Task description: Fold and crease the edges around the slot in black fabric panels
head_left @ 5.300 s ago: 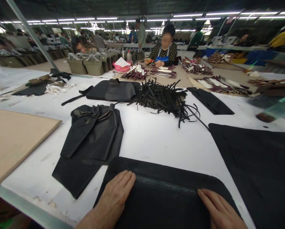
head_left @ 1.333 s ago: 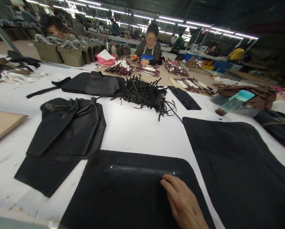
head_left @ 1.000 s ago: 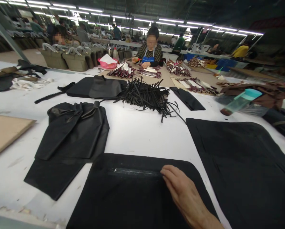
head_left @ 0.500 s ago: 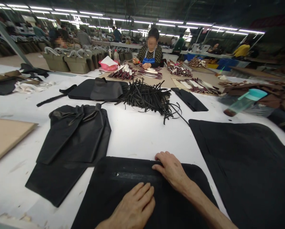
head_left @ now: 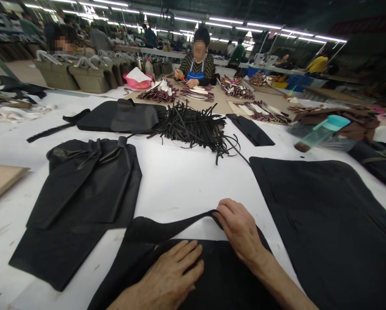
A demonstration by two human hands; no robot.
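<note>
Flat on a black leather-like panel [head_left: 215, 275] in front of me lies my left hand [head_left: 173, 271], its fingers stretched out. My right hand [head_left: 240, 230] pinches the panel's far edge between thumb and fingers. That edge strip [head_left: 147, 229] is raised and bowed up, and white shows through a gap beneath it. To the left rest folded black leather-like pieces [head_left: 83, 189], partly overlapping. A large stack of black panels [head_left: 322, 215] lies on the right.
Beyond my hands is a tangled heap of thin black strips [head_left: 193, 127] beside a black padded piece [head_left: 96, 116]. A turquoise-lidded bottle [head_left: 322, 132] lies at the right. Across the white table [head_left: 180, 181] a co-worker [head_left: 197, 62] handles maroon-and-white pieces. A tan board [head_left: 2, 181] lies left.
My right hand has taken hold of the panel's far edge and raised it, opening a gap. My left hand stays on the panel, slightly further left. The whole view has shifted a little.
</note>
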